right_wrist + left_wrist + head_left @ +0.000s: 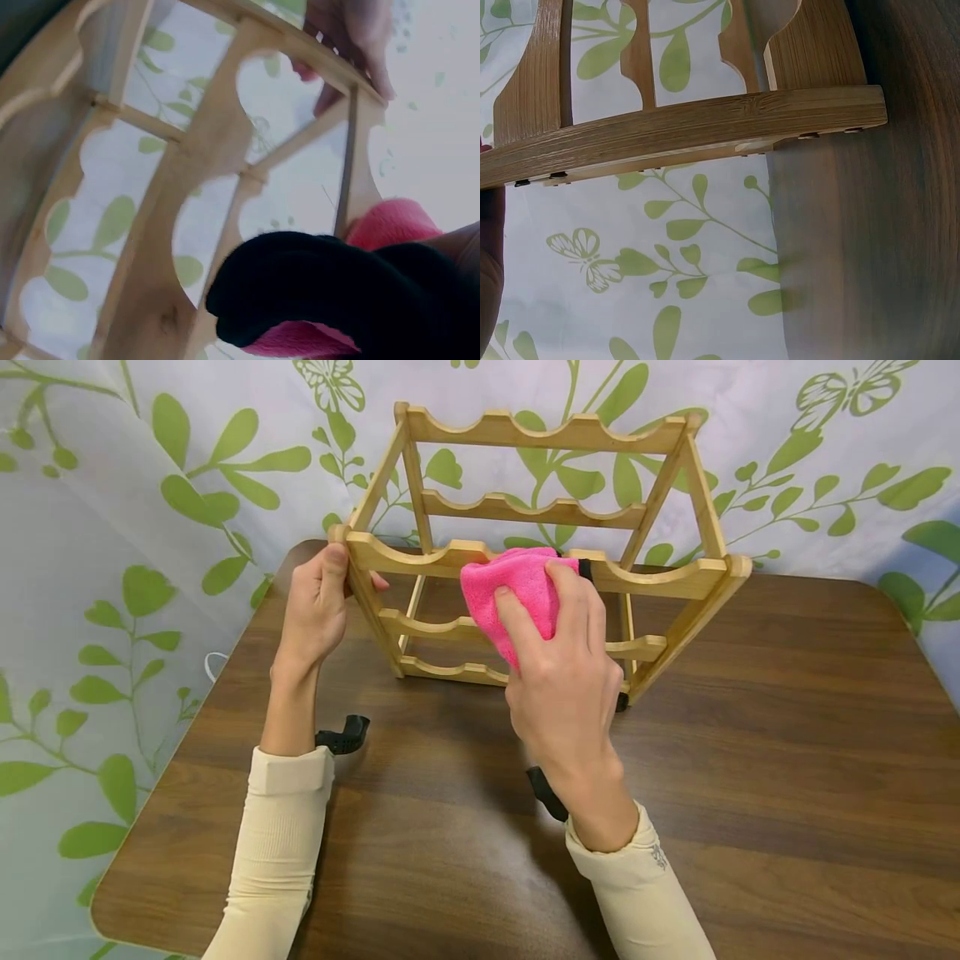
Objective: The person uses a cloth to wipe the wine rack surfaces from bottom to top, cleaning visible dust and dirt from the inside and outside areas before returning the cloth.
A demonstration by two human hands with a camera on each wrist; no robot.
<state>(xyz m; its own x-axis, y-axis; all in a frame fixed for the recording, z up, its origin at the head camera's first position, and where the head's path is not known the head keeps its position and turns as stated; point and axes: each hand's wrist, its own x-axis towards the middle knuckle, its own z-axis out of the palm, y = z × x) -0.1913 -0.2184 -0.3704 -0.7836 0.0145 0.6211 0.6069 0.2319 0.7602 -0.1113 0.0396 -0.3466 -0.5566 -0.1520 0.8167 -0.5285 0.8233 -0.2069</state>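
A light wooden wine rack (pixel 405 560) with scalloped rails stands on the table. My left hand (pixel 315 602) grips its front left post near the top corner, thumb at the upper end; a sliver of that hand (pixel 489 262) shows at the left wrist view's edge. In my right hand (pixel 566 693) is a pink cloth (pixel 517 589) with a black part, held against the top front rail near its middle. The right wrist view has the cloth's dark fabric (pixel 292 285) close up, with pink (pixel 394 221) behind it and the left hand (pixel 360 30) on the rack beyond.
The brown wood-grain table (pixel 750 735) has rounded corners. Behind it and on the left hangs a pale backdrop (pixel 225 710) printed with green leaves and butterflies. Black wrist-camera mounts (pixel 345 735) jut from both wrists. A thin white cable (pixel 213 664) shows past the left table edge.
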